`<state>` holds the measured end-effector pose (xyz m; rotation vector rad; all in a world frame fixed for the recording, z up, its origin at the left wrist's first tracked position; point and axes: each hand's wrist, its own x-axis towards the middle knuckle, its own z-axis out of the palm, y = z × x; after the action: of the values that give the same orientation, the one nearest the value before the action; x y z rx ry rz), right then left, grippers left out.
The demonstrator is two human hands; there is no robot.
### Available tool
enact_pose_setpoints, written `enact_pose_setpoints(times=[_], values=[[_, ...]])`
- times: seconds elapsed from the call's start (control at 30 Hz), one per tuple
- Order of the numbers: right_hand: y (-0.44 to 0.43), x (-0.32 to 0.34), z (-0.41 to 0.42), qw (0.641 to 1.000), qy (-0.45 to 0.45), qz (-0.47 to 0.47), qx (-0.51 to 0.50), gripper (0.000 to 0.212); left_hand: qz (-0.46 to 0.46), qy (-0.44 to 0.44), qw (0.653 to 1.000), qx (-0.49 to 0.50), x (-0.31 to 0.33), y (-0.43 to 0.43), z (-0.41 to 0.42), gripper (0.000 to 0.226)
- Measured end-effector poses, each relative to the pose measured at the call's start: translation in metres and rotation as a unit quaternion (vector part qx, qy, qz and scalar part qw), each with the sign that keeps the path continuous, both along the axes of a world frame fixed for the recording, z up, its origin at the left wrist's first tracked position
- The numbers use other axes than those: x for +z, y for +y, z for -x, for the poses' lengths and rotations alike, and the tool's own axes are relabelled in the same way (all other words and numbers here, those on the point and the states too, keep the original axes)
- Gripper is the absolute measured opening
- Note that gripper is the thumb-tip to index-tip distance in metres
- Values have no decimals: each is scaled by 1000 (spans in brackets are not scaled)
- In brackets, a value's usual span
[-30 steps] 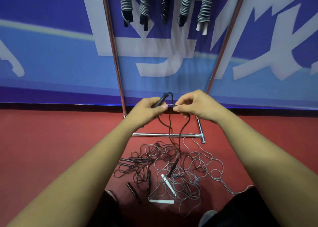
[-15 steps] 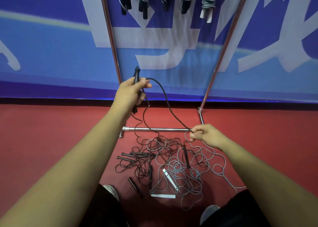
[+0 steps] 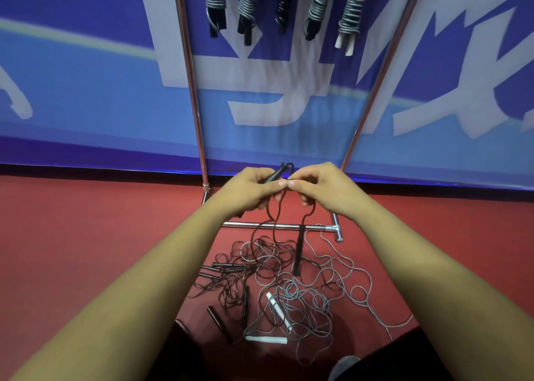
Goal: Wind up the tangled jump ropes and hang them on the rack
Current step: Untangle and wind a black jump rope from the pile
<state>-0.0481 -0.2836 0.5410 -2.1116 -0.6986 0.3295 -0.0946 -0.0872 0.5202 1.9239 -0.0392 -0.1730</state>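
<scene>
- Now, left hand point(image 3: 248, 192) fingers wrapped round the rigid black handle point(image 3: 274, 175).
- Right hand point(image 3: 323, 191) fingers pinch the cord point(image 3: 274, 224), seemingly light, limp, snag-prone; best fed near the handle.

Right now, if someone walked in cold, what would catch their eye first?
Two hands meet mid-frame: the left hand grips a black handle while the right hand pinches its cord. Below them a tangle of ropes sprawls on the red floor, and five wound ropes hang from the rack up top.
</scene>
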Motion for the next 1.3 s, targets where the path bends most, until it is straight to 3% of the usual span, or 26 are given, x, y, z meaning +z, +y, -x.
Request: enact_pose_setpoints(times=[0.17, 0.3, 0.4, 0.6, 0.73, 0.83, 1.03, 1.1, 1.2, 1.3], values=[[-7, 2, -5, 999, -15, 47, 6, 14, 109, -47, 987, 105, 21, -2, 1, 21], [-25, -13, -5, 984, 22, 176, 6, 12, 220, -61, 965, 126, 40, 7, 5, 22], [-36, -20, -3, 984, 31, 174, -24, 9, 180, -44, 976, 116, 41, 18, 5, 16], [-33, -17, -3, 988, 129, 39, -70, 8, 44, -14, 975, 218, 11, 18, -4, 27], [-21, -8, -7, 977, 179, -51, -100, 24, 194, 73, 970, 127, -11, -7, 0, 24], [-14, -12, -14, 966, 168, -129, -147, 24, 248, 141, 958, 35, -23, -21, 3, 26], [-6, -31, -24, 940, 164, -214, -210, 13, 245, 153, 957, -37, -45, -26, -2, 24], [-7, -38, -25, 947, 167, -206, -179, 7, 239, 152, 958, -50, -50, -25, -4, 24], [-15, -52, -28, 975, 96, -159, -123, 3, 230, 130, 961, -77, -54, -20, -9, 26], [-21, -58, -32, 978, 60, -161, -120, 7, 239, 128, 957, -107, -53, -14, -14, 27]])
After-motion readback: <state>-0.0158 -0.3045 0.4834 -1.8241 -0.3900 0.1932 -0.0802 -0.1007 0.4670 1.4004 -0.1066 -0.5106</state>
